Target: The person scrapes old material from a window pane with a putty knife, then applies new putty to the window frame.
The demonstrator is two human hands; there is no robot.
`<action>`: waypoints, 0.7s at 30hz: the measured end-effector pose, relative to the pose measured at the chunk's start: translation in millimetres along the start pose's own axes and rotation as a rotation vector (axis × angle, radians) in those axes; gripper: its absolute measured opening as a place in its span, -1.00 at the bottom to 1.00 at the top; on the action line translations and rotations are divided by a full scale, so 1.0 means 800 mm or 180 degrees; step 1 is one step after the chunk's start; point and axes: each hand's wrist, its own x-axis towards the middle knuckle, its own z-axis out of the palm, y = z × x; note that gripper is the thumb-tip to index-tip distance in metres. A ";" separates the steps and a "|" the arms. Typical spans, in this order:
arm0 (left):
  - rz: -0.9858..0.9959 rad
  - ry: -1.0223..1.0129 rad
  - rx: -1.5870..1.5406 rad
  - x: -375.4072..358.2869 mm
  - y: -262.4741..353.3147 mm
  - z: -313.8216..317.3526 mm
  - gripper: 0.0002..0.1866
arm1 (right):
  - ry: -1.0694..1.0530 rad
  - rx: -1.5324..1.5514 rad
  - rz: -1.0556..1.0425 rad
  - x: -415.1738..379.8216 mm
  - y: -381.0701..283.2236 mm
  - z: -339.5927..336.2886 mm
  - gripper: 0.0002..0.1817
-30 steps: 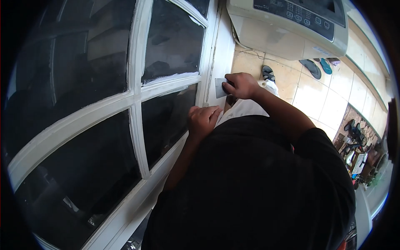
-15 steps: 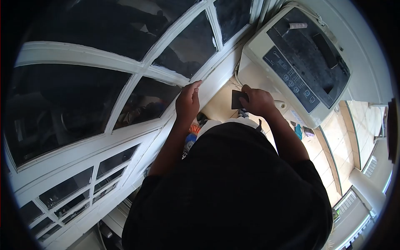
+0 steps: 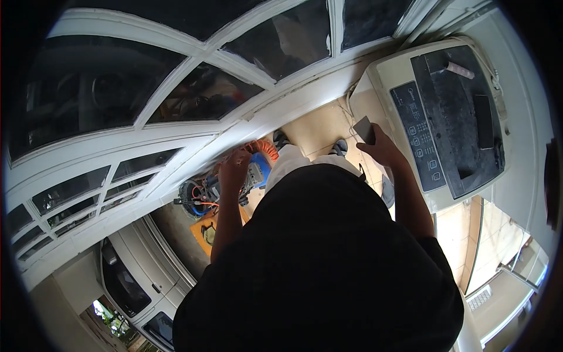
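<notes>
My right hand (image 3: pixel 381 146) pinches a thin, flat grey square (image 3: pixel 364 129) between thumb and fingers, beside the front corner of a top-loading washing machine (image 3: pixel 375 100). My left hand (image 3: pixel 234 167) is over a blue machine (image 3: pixel 258 170) with an orange coiled hose (image 3: pixel 264 148), below the white window frame (image 3: pixel 234 126). Its fingers are loosely bent and a little blurred, with nothing seen in them.
White-framed panes (image 3: pixel 205 91) run along the left. On the washer's lid lie a pinkish roll (image 3: pixel 460 71) and a dark block (image 3: pixel 484 122). Tiled floor (image 3: pixel 316 126) shows around my feet. A light-coloured vehicle (image 3: pixel 138 264) stands at lower left.
My left hand has come down from beside the window frame to over the blue machine. My right hand, still holding the grey square, has shifted right. The view has turned, showing the vehicle.
</notes>
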 end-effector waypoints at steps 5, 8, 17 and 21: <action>0.0067 0.0152 0.0027 -0.019 0.045 -0.026 -0.69 | -0.0546 -0.0068 0.0040 0.021 -0.002 -0.036 0.02; 0.0123 0.0114 0.0130 -0.023 0.073 -0.052 -0.64 | -0.0586 -0.0129 -0.0037 0.035 0.013 -0.044 -0.06; -0.0107 -0.0436 0.0075 0.037 0.130 -0.058 -0.55 | -0.1143 0.1241 -0.0020 0.037 0.022 -0.060 -0.12; 0.0161 0.0238 0.0802 0.053 0.137 -0.046 -0.48 | -0.1408 0.1832 -0.0157 0.040 0.017 -0.070 -0.10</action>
